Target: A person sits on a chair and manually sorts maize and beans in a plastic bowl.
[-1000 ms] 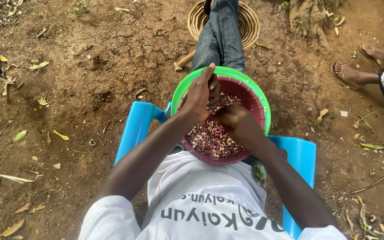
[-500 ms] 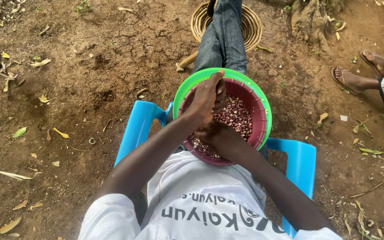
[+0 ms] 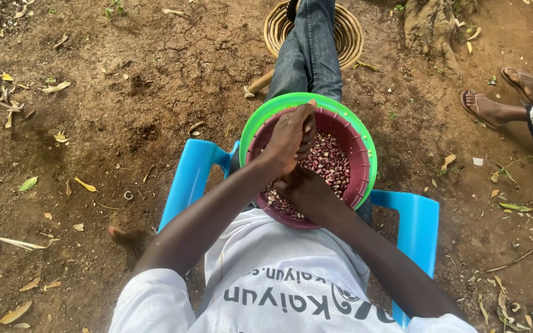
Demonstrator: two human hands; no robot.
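Beans (image 3: 331, 161) in bowl (image 3: 360, 154), under L hand (image 3: 288, 140) grip, R hand (image 3: 303, 192) beside

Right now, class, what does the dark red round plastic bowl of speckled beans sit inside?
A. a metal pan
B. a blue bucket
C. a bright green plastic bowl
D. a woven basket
C: the bright green plastic bowl rims the dark red round plastic bowl all round its far side.

Right hand (image 3: 306, 192) hid part of the speckled beans (image 3: 331, 161); whatever left hand (image 3: 291, 139) pinched was unresolved; 2 sandalled feet (image 3: 507, 98) were cropped.
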